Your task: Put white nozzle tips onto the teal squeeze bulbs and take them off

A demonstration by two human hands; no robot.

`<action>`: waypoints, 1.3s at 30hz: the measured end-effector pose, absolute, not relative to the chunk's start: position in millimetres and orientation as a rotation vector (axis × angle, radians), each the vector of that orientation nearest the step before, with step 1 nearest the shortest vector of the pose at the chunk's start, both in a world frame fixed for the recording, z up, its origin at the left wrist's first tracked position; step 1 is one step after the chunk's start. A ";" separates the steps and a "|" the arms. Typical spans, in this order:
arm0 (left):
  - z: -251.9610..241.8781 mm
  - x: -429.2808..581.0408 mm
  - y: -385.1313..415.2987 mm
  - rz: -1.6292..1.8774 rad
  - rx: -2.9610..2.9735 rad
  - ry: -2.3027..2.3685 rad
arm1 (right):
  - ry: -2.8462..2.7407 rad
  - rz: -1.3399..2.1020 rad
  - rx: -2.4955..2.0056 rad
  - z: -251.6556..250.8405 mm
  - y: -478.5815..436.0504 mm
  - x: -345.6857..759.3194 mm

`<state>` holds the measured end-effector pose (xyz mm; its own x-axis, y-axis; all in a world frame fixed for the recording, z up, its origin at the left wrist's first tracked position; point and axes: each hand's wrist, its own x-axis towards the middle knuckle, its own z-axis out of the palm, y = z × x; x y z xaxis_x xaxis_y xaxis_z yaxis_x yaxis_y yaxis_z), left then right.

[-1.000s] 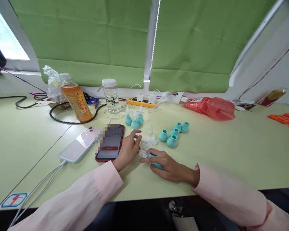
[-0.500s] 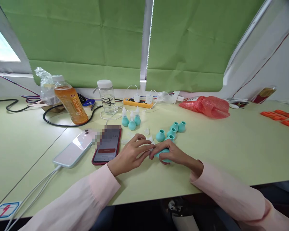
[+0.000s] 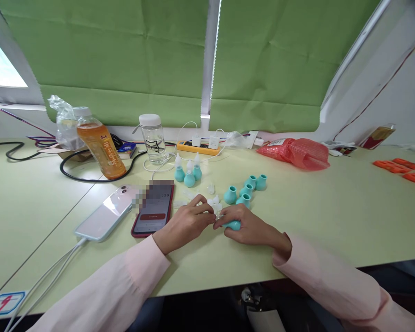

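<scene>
My right hand is wrapped round a teal rubber bulb lying on the table. My left hand meets it fingertip to fingertip, its fingers pinched on a small clear plastic tip at the bulb's mouth. Loose clear tips lie just behind the hands. Several open teal bulbs stand behind my right hand. Three bulbs with clear tips fitted stand upright further back.
A red-cased phone and a white phone on a cable lie left of my hands. Behind are an orange drink bottle, a clear bottle, a yellow power strip, a red plastic bag and orange parts.
My left hand came off the tips beside the phone and joined my right hand. The right hand moved the bulb slightly back and closed over it. The view shifted a little.
</scene>
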<state>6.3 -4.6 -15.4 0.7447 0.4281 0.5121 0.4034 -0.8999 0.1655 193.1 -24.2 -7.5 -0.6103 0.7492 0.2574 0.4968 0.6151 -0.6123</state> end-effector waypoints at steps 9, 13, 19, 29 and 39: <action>-13.9 7.4 -2.1 0.670 3.008 0.752 | -2.500 0.382 -1.018 -17.3 -25.6 189.8; -14.0 11.6 -13.0 0.508 3.360 0.794 | -2.444 0.300 -1.049 -23.7 -25.9 186.9; -17.5 16.6 -18.2 0.499 3.457 0.885 | -2.389 0.287 -1.064 -27.6 -28.4 183.6; -27.6 16.6 -12.1 0.774 3.283 1.019 | -2.120 0.702 -1.048 -19.3 -25.0 183.6; -16.6 15.0 -15.2 0.935 2.794 1.008 | -2.053 0.787 -0.970 -17.0 -24.8 184.4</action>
